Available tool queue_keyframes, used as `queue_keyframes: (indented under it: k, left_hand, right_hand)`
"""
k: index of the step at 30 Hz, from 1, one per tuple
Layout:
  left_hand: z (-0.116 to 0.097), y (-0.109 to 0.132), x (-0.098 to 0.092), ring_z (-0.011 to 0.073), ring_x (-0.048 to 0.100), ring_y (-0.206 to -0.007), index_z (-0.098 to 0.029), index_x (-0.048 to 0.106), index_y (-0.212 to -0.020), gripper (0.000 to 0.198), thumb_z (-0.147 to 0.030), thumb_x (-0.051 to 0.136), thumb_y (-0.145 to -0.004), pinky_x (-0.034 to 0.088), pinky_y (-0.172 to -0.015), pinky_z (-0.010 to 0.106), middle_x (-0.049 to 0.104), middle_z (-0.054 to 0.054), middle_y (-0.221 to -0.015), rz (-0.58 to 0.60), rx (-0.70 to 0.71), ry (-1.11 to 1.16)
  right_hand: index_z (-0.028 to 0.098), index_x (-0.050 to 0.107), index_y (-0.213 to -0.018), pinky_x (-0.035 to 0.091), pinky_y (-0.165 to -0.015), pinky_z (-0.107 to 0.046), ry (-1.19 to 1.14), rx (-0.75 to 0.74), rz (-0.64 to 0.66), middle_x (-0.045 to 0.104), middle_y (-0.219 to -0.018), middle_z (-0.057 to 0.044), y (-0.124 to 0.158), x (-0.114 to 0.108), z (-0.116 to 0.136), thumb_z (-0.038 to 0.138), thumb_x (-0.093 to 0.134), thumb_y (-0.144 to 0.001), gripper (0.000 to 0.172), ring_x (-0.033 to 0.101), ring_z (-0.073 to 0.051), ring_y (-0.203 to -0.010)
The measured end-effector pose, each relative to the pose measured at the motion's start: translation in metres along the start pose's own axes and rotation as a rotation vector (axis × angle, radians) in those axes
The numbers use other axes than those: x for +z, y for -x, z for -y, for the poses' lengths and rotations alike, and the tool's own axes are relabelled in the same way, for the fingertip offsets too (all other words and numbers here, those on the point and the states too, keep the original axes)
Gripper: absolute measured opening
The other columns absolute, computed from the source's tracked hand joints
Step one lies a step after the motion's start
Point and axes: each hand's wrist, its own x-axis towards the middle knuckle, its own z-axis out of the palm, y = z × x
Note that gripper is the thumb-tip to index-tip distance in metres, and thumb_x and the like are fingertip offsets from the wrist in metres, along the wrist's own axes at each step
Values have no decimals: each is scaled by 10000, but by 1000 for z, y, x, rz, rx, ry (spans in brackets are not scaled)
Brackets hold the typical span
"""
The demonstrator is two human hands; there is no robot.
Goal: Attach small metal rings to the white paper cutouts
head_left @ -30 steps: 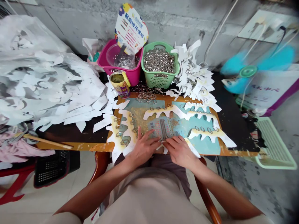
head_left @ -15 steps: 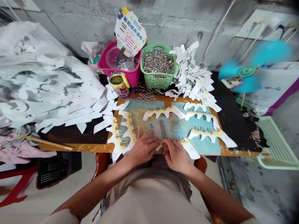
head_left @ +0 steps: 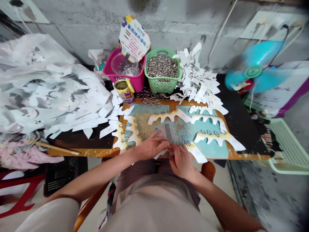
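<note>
My left hand (head_left: 151,146) lies on a white toothed paper strip (head_left: 196,154) at the near edge of the board (head_left: 241,156), fingers stretched over it. My right hand (head_left: 180,160) is beside it, fingertips pinched at the strip where small metal rings (head_left: 180,142) sit. What the pinch holds is too small to make out. More ring-fitted strips (head_left: 169,115) lie across the board, including one at the right (head_left: 217,138) and a pair at the left (head_left: 125,135).
A green basket (head_left: 163,84) of metal rings and a pink tub (head_left: 137,82) stand at the back, a yellow-lidded jar (head_left: 125,91) in front. Loose rings (head_left: 151,99) lie nearby. Heaps of white strips are left (head_left: 55,93) and back right (head_left: 200,80). A blue fan (head_left: 256,71) spins right.
The camera has tilted and shifted slightly. My right hand has drawn back toward the table edge; my left hand has slid a little rightward along the strip.
</note>
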Motion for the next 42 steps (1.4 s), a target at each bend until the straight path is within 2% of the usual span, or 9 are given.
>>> queue_keyframes:
  k: [6,10,16,22,25,28,31,36,42]
  left_hand:
    - [14,7,-2,174,646,-900,-171,471,-1074,173,-82,473,-926,272,-1145,522,693,21,-862,-15,-24,106]
    - [22,8,-8,225,634,-1007,-179,441,-1136,304,-53,480,-861,221,-1151,571,719,34,-898,54,-19,185]
    - [23,10,-12,256,572,-1160,-155,430,-1262,557,-22,467,-723,165,-1177,586,724,65,-986,146,11,169]
    - [3,21,-4,239,526,-1247,-197,592,-1178,347,-102,519,-852,5,-1200,602,713,60,-1063,145,-1,-55]
    - [-16,26,-3,241,499,-1281,-170,585,-1238,358,-141,527,-886,-19,-1203,595,665,100,-1223,162,-68,-157]
    - [-32,27,-4,254,460,-1322,-159,570,-1269,389,-161,548,-881,-12,-1201,602,609,122,-1317,183,-164,-196]
    - [-39,28,-4,247,442,-1343,-179,578,-1256,387,-151,555,-870,-8,-1206,598,622,99,-1297,175,-222,-181]
    - [-44,32,1,229,441,-1352,-202,558,-1295,428,-137,524,-874,-37,-1211,577,613,75,-1328,153,-254,-159]
    - [-52,34,8,267,463,-1322,-229,551,-1328,482,-137,529,-856,-142,-1160,626,562,104,-1371,75,-366,-200]
  right_hand:
    - [124,446,-1261,375,-787,-400,28,15,30,693,-1001,-102,-1,0,-1,115,484,-873,391,553,-261,-880]
    - [141,534,-1199,355,-771,-392,70,12,88,682,-904,-82,-2,-4,-2,147,486,-900,302,521,-255,-867]
    - [174,627,-1096,333,-799,-401,134,-61,133,680,-1042,-79,-2,-3,-1,165,514,-899,228,489,-247,-915]
    - [171,641,-1004,332,-796,-408,189,-23,154,671,-1017,-89,-2,1,5,142,525,-878,174,498,-253,-935]
    - [180,633,-997,345,-809,-404,131,5,150,671,-958,-79,-4,-3,4,128,519,-870,178,508,-258,-945]
    - [185,610,-1078,379,-811,-381,21,96,24,666,-895,-63,-11,-7,-1,89,479,-875,260,528,-246,-920]
    - [180,610,-1147,416,-858,-385,2,166,-81,641,-1032,-96,-24,-9,-5,125,501,-894,281,530,-251,-965]
    - [193,692,-989,439,-914,-370,-31,0,182,607,-1062,-77,-53,-9,-13,82,588,-838,215,503,-241,-1025]
    - [159,647,-874,430,-897,-350,-23,-76,357,616,-949,-66,-73,-13,-17,128,666,-834,54,528,-213,-959]
